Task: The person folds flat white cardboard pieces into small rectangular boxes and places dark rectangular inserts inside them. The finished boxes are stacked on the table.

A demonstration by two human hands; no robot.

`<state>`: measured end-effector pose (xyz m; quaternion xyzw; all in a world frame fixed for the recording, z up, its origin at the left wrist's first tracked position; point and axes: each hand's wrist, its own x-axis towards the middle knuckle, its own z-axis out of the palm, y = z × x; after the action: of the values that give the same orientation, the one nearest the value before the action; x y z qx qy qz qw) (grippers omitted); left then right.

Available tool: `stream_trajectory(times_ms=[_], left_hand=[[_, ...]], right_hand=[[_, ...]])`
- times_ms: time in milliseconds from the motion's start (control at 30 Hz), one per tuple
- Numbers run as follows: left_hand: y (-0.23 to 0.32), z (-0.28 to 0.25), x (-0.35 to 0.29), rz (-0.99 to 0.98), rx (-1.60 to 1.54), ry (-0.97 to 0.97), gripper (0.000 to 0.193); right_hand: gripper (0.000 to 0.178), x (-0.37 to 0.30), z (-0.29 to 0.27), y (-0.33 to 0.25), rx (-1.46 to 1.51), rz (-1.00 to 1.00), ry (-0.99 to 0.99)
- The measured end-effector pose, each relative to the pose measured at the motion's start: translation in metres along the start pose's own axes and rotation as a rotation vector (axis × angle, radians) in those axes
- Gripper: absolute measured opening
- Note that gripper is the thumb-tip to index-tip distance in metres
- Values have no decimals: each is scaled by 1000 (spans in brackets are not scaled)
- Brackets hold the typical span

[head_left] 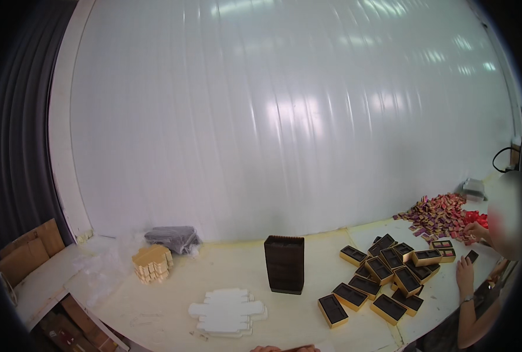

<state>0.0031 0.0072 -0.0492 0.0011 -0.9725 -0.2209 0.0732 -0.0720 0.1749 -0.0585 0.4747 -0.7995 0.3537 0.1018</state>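
At the lower edge of the head view, only the tops of my hands show. My left hand (265, 349) has its fingers bent inward beside a thin brown-gold edge (297, 348). Against the other end of that edge is my right hand (315, 349), fingers curled. Most of the piece between them is cut off, so its kind cannot be made out. Ahead of my hands stands a tall stack of dark plastic trays (285, 265). Flat white carton blanks (229, 312) lie to the left of it. Gold box blanks (152, 263) are stacked farther left.
Several gold boxes with black inserts (332, 311) are scattered at right. Behind them is a heap of small wrapped pieces (437, 216). A co-worker's hand (465, 276) is near a dark insert (472, 256). A plastic-wrapped dark bundle (172, 239) lies against the pale wall (214, 146).
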Motion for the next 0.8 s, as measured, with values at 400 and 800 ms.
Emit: stream_trajectory(times_ms=[400, 800], left_hand=[[46, -25, -5, -260, -26, 85, 31], [18, -72, -28, 172, -437, -305, 63]], right_hand=[[57, 6, -47, -17, -123, -237, -134], [39, 2, -59, -10, 306, -120, -239]])
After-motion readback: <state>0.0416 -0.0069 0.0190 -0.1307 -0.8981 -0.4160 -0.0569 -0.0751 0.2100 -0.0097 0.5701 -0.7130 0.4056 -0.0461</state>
